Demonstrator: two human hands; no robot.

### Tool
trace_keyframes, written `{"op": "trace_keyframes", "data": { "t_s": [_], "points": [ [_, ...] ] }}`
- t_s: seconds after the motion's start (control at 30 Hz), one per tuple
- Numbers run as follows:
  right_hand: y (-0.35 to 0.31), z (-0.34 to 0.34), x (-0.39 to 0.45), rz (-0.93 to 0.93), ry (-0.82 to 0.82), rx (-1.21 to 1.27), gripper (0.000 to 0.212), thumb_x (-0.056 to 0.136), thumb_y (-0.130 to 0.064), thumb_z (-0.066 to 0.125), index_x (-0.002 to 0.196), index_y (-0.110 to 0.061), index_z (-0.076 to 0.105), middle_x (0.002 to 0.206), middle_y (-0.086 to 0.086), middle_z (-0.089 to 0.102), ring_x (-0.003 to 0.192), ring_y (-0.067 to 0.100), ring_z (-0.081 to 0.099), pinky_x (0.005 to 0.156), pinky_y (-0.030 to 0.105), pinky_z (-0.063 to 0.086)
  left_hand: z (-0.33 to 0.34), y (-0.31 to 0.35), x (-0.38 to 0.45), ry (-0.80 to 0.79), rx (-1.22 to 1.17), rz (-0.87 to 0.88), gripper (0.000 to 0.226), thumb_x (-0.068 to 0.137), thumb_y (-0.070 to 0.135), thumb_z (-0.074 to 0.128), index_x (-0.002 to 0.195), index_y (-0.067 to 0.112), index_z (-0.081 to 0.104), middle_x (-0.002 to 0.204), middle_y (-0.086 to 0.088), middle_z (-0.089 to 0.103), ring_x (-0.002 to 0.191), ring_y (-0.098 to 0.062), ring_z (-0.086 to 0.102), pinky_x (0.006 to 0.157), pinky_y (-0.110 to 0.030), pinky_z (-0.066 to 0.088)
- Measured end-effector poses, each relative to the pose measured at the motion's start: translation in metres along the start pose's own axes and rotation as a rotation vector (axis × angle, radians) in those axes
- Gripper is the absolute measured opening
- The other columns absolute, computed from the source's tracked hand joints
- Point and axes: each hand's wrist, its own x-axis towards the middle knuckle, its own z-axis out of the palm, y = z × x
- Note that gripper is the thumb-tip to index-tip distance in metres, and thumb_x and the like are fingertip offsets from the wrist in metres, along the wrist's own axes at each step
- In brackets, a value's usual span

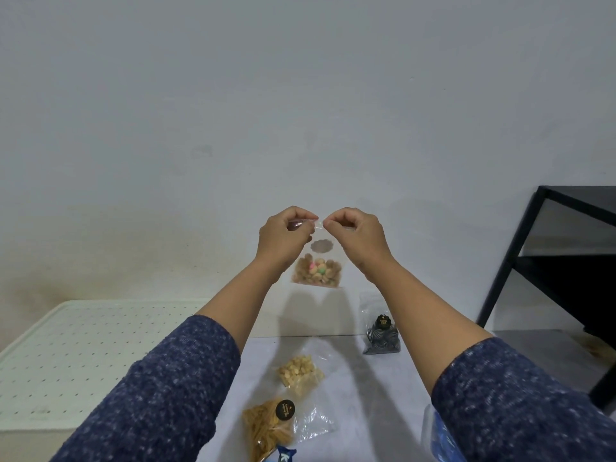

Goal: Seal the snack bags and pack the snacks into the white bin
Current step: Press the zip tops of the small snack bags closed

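I hold a small clear snack bag (318, 266) up in the air in front of the wall; it holds brown puffs with a few pink and green pieces and has a grey label. My left hand (283, 236) pinches the bag's top edge at the left, and my right hand (358, 235) pinches it at the right, fingertips almost touching. The white bin (76, 345), with a dotted surface, stands at the left on the table. On the table lie a bag of pale cubes (300, 373), a bag of orange sticks (271, 428) and a bag of dark swirled snacks (381, 335).
A black metal shelf frame (550, 261) stands at the right beside the table. A blue wrapper (283, 455) shows at the bottom edge, and a blue-printed clear package (440, 438) lies partly hidden under my right sleeve. A plain wall is behind everything.
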Motion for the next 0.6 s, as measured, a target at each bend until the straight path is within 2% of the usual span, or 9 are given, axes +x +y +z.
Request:
{"op": "trace_keyframes", "data": {
  "t_s": [0.17, 0.27, 0.33, 0.4, 0.47, 0.6],
  "points": [
    [0.002, 0.001, 0.004, 0.042, 0.017, -0.047, 0.009, 0.086, -0.015, 0.060, 0.079, -0.015, 0.066, 0.067, -0.008, 0.058, 0.057, 0.003, 0.048, 0.057, 0.015, 0.037, -0.001, -0.003, 0.002, -0.042, 0.019, 0.020, 0.018, 0.084, 0.013, 0.060, 0.089, 0.027, 0.070, 0.088, 0.008, 0.069, 0.083, -0.012, 0.068, 0.091, -0.037, 0.054],
    [0.006, 0.002, 0.004, 0.061, 0.031, -0.030, 0.008, 0.085, -0.013, 0.060, 0.081, -0.019, 0.063, 0.066, -0.003, 0.056, 0.059, 0.008, 0.049, 0.057, 0.018, 0.038, -0.004, -0.005, 0.002, -0.071, 0.023, 0.037, 0.021, 0.084, 0.015, 0.061, 0.098, 0.030, 0.064, 0.089, 0.002, 0.070, 0.082, -0.013, 0.069, 0.090, -0.038, 0.054],
    [0.007, 0.004, 0.005, 0.040, 0.027, -0.031, 0.016, 0.086, -0.009, 0.056, 0.082, -0.024, 0.060, 0.066, 0.000, 0.051, 0.064, 0.014, 0.051, 0.059, 0.022, 0.040, -0.004, -0.007, 0.002, -0.094, 0.001, 0.033, 0.024, 0.084, 0.016, 0.060, 0.100, 0.034, 0.055, 0.088, -0.003, 0.070, 0.082, -0.015, 0.069, 0.090, -0.039, 0.054],
    [0.005, 0.007, 0.006, 0.009, 0.001, -0.070, 0.029, 0.088, -0.004, 0.049, 0.075, -0.027, 0.062, 0.075, 0.004, 0.057, 0.068, 0.021, 0.053, 0.062, 0.029, 0.046, -0.003, -0.008, 0.002, -0.103, -0.011, 0.039, 0.023, 0.086, 0.014, 0.057, 0.096, 0.033, 0.049, 0.087, -0.007, 0.069, 0.083, -0.019, 0.068, 0.089, -0.038, 0.055],
    [0.004, 0.009, 0.007, -0.002, -0.018, -0.115, 0.040, 0.088, -0.001, 0.044, 0.069, -0.029, 0.065, 0.095, 0.008, 0.061, 0.082, 0.025, 0.060, 0.074, 0.033, 0.050, -0.003, -0.009, 0.003, -0.107, 0.010, 0.067, 0.018, 0.088, 0.010, 0.054, 0.088, 0.028, 0.051, 0.086, -0.007, 0.067, 0.082, -0.019, 0.067, 0.087, -0.037, 0.055],
    [0.006, 0.012, 0.011, 0.034, -0.029, -0.082, 0.043, 0.089, 0.002, 0.038, 0.078, -0.025, 0.070, 0.107, 0.005, 0.060, 0.085, 0.011, 0.058, 0.079, 0.028, 0.047, -0.004, -0.014, 0.008, -0.096, 0.062, 0.076, 0.026, 0.089, 0.007, 0.052, 0.079, 0.025, 0.067, 0.078, 0.000, 0.069, 0.077, -0.013, 0.067, 0.086, -0.035, 0.056]
  ]
}}
